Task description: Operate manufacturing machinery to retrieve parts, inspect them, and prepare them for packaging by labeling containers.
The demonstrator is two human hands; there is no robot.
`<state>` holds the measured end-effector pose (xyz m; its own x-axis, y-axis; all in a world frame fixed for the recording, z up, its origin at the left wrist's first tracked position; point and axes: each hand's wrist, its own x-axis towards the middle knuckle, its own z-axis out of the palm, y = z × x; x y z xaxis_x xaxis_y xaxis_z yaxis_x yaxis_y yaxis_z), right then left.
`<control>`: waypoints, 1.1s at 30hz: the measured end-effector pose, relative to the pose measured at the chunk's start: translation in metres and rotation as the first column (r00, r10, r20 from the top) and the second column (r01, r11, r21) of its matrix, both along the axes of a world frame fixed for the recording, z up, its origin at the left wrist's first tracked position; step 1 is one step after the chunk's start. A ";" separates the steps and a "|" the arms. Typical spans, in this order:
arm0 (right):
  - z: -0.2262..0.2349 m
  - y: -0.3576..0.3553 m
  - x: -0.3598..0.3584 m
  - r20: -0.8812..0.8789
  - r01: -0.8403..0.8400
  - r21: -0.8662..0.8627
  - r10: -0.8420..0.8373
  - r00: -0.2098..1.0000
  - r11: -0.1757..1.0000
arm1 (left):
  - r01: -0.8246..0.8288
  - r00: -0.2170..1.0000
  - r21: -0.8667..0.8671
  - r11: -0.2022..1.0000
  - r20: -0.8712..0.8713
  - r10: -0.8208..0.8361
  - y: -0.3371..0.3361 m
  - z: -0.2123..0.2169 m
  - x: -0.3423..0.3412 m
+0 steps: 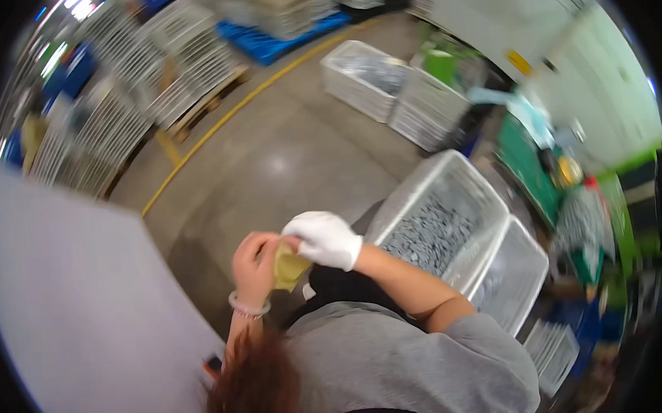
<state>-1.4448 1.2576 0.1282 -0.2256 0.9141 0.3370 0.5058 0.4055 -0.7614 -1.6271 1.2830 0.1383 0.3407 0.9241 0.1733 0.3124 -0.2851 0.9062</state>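
Note:
In front of my body, both hands meet at the fingertips. My left hand (254, 265) is bare, with a pale bangle (248, 307) and a beaded bracelet at the wrist. Its fingers are bent closed around a limp yellow piece (291, 267), perhaps cloth or a glove, which hangs down between the hands. A white glove covers my right hand (323, 240). That hand's fingers are curled and pressed against the left fingertips at the top of the yellow piece; what lies in their grip is hidden.
Right of me stands a white bin (437, 183) of small grey parts, with another white bin (522, 272) beside it. Farther off are more white bins (362, 79) and a green-topped bench (525, 161). A pale flat surface (76, 291) borders my left. Stacked crates (184, 61) stand beyond a yellow floor line.

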 end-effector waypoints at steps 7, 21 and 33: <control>-0.030 0.077 0.085 -0.069 0.319 -0.240 -0.344 0.936 0.917 | 0.156 0.983 -0.079 0.985 0.114 -0.147 0.161 -0.020 0.075; -0.001 0.201 0.257 0.284 0.750 0.285 -0.800 0.529 0.597 | 0.712 0.702 -0.414 0.568 0.449 -0.553 0.328 -0.042 0.373; 0.000 0.228 0.417 0.415 0.983 0.157 -0.910 0.022 0.096 | 0.781 0.379 -0.625 -0.003 0.477 -0.793 0.375 -0.025 0.624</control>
